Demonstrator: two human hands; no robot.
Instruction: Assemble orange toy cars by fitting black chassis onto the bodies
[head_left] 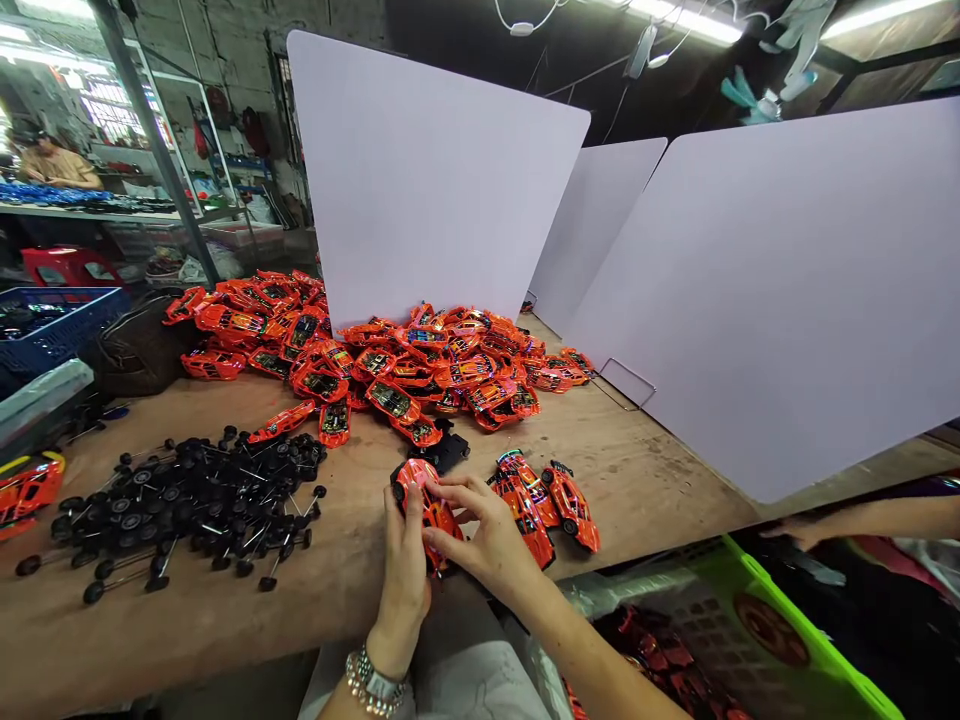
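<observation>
No legible text or labels

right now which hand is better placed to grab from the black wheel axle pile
Left, probably: the left hand sits nearest the heap of black plastic wheel axles; the right hand lies beyond the orange toy car body both hold.

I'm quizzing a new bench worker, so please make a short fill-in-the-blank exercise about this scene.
1. The metal wristwatch is on the person's ____ wrist.
2. The left hand and right hand grip a toy car painted ____.
3. The axled wheels lying on the wooden table are ____.
4. The plastic crate beside the table has a ____ rim.

Missing words: left, orange, black, green.
</observation>
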